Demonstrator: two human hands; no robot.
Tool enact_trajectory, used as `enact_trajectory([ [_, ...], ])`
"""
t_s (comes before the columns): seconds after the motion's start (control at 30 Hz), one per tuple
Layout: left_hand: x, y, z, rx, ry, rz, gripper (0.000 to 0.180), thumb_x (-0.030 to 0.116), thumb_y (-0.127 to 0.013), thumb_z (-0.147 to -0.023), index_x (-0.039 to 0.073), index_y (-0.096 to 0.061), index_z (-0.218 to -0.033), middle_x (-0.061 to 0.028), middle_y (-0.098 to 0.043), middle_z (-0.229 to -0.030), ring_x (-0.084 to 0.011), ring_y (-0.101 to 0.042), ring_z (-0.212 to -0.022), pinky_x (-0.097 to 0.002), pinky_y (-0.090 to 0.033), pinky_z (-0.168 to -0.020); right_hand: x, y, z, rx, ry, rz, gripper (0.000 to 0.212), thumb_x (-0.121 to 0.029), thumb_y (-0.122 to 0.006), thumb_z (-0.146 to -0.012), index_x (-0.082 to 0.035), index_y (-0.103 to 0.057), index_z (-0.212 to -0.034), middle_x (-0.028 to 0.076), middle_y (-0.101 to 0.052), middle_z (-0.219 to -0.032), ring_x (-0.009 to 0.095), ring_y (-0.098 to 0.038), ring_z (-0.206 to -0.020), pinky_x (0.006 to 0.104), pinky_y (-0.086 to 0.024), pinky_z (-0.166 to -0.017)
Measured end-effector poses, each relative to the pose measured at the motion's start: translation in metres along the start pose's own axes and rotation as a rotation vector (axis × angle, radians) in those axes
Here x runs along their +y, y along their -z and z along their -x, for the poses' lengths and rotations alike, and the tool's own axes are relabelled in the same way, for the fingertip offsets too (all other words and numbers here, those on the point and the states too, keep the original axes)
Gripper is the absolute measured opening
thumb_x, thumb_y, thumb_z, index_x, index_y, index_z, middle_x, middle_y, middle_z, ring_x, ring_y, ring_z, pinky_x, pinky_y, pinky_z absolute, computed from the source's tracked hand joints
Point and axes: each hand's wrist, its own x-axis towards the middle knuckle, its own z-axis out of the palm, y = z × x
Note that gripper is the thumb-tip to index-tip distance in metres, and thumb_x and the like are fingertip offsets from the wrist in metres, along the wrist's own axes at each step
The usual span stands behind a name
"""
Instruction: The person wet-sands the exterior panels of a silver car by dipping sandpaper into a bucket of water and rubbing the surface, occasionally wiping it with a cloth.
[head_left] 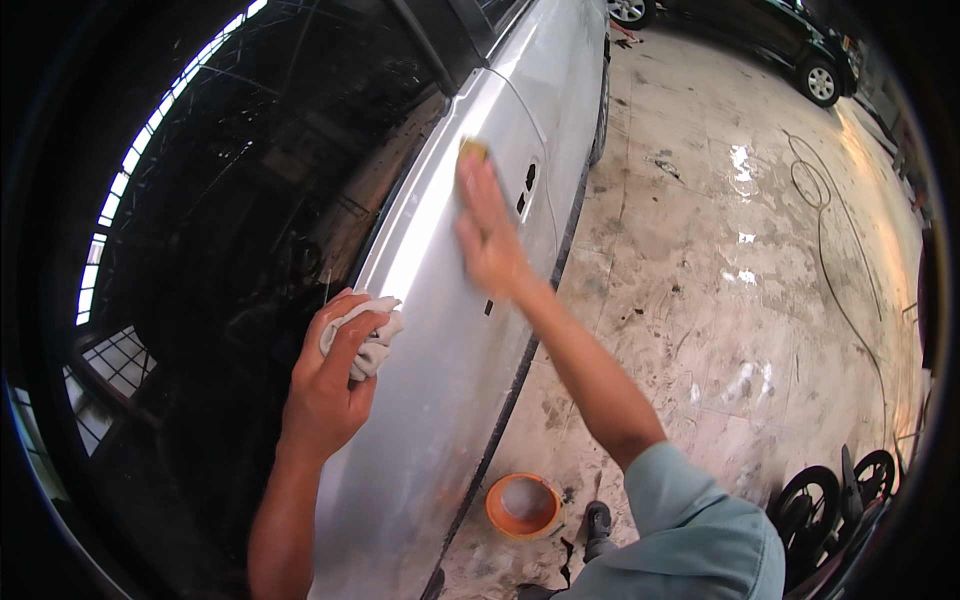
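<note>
A silver-grey car door (420, 440) runs up the middle, with bare door-handle cutouts and a dull surface. My left hand (335, 375) is closed around a crumpled white cloth (372, 345) near the lower edge of the dark window. Farther up the door, my right hand (488, 225) lies stretched along the panel, somewhat blurred by motion. Beneath its fingertips shows a small yellowish pad (473, 150), pressed against the door just left of the handle opening. Its underside is hidden.
An orange bucket (523, 507) of cloudy liquid stands on the stained floor (700, 330) beside my shoe (598, 520). A thin hose (835, 280) trails along the right. Black wheels (810, 510) stand at lower right, and a dark car (740, 40) is parked at the back.
</note>
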Motion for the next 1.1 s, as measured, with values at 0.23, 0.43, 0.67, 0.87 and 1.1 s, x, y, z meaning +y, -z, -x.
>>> enact_trajectory([
  [0.23,0.0,-0.008,-0.007,-0.004,-0.023,0.003,0.045,-0.014,-0.06,-0.07,0.005,-0.061,-0.11,-0.0193,-0.057,-0.12,-0.0373,-0.055,-0.117,-0.0416,-0.048,-0.095,0.056,0.014,-0.083,0.163,-0.258,0.027,0.061,-0.032,-0.035,-0.099,0.0,-0.02,-0.148,0.02,-0.014,-0.156,0.033,-0.008,-0.145,0.0388,-0.006,-0.119],
  [0.43,0.002,-0.006,0.001,-0.014,-0.013,-0.034,0.045,-0.013,-0.06,-0.07,0.004,-0.06,-0.112,-0.0191,-0.057,-0.12,-0.0374,-0.054,-0.118,-0.0423,-0.046,-0.097,0.001,0.003,0.007,0.087,0.014,-0.035,0.06,-0.027,-0.037,-0.099,0.0,-0.018,-0.149,0.019,-0.014,-0.156,0.033,-0.007,-0.146,0.0396,-0.006,-0.118],
  [0.67,-0.008,-0.006,-0.001,-0.022,-0.034,-0.041,0.049,-0.014,-0.059,-0.068,0.005,-0.06,-0.113,-0.0188,-0.056,-0.12,-0.0387,-0.053,-0.117,-0.0437,-0.046,-0.097,0.049,-0.003,-0.024,0.187,-0.291,-0.058,0.062,-0.033,-0.032,-0.1,0.003,-0.016,-0.148,0.02,-0.009,-0.157,0.033,-0.007,-0.146,0.039,-0.008,-0.118],
  [0.87,-0.001,-0.011,0.001,-0.031,-0.082,-0.058,0.045,-0.014,-0.059,-0.07,0.004,-0.059,-0.112,-0.0192,-0.057,-0.119,-0.0387,-0.054,-0.116,-0.0444,-0.045,-0.098,0.061,0.013,-0.001,0.192,-0.232,-0.033,0.061,-0.032,-0.03,-0.101,-0.001,-0.013,-0.15,0.017,-0.01,-0.157,0.034,-0.006,-0.146,0.0405,-0.008,-0.118],
  [1.1,-0.011,-0.008,0.01,-0.02,-0.063,-0.087,0.041,-0.01,-0.06,-0.073,0.004,-0.059,-0.111,-0.0195,-0.058,-0.119,-0.0373,-0.056,-0.115,-0.0429,-0.045,-0.097,0.028,-0.009,0.032,0.132,-0.24,-0.115,0.06,-0.032,-0.029,-0.101,-0.002,-0.014,-0.15,0.016,-0.011,-0.157,0.034,-0.006,-0.146,0.0388,-0.007,-0.118],
])
